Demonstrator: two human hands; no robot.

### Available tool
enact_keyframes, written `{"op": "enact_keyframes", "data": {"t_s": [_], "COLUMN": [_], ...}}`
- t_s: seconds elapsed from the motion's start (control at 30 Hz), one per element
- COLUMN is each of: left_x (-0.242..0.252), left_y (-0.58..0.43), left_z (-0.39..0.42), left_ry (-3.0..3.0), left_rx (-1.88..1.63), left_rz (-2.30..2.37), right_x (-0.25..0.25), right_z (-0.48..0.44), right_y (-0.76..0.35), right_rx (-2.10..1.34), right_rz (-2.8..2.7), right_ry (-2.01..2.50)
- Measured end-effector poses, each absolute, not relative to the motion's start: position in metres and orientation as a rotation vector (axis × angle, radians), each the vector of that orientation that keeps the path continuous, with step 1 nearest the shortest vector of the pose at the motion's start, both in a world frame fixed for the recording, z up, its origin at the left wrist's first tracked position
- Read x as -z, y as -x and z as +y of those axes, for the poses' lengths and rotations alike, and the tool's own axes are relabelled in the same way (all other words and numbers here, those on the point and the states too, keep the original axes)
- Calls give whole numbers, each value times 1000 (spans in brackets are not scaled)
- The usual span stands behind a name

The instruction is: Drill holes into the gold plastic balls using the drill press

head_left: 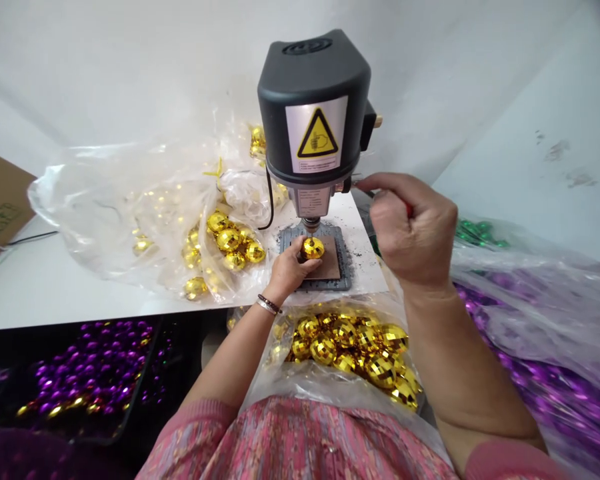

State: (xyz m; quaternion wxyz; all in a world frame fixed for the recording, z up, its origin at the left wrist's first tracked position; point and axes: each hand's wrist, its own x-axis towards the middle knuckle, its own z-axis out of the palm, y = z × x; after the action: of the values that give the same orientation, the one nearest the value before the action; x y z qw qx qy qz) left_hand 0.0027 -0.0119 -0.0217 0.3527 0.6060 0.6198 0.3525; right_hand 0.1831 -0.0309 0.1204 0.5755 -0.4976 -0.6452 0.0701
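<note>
A gold mirrored ball (313, 248) sits on a brown board (331, 263) under the bit of a bench drill press (314, 80). My left hand (291, 270) grips the ball from its left side, thumb and fingers around it. The bit meets the top of the ball; how deep it reaches I cannot tell. On the right, my right hand (414, 223) is closed around the drill press's feed lever, of which only a bit of red shows between the fingers. Beneath the board lies the machine's grey base (347, 280), sprinkled with dark shavings.
A clear bag of gold balls (345, 337) rests in front of my body. Another plastic bag (105, 220) with gold balls lies left on the white table (30, 300). Purple beads (95, 367) fill a dark tray at lower left. Bagged purple items (555, 380) stand right.
</note>
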Motion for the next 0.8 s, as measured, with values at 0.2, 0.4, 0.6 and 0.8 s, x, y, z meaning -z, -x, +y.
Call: {"op": "enact_keyframes", "data": {"t_s": [0.2, 0.4, 0.6, 0.8], "left_x": [20, 20, 21, 15], "left_y": [-3, -2, -2, -2], "left_z": [-12, -12, -13, -15], "left_ry": [-1620, -1612, -1618, -1618], "left_rx": [-825, -833, -871, -817], "left_rz": [1638, 1625, 1608, 1610], "right_x": [-95, -78, -69, -48], "right_z": [-29, -26, -22, -21], "right_y": [-183, -183, -181, -179], "right_rx": [34, 135, 152, 70], "right_rz": [-1517, -1507, -1462, -1438], "right_ry": [1078, 1028, 976, 914]}}
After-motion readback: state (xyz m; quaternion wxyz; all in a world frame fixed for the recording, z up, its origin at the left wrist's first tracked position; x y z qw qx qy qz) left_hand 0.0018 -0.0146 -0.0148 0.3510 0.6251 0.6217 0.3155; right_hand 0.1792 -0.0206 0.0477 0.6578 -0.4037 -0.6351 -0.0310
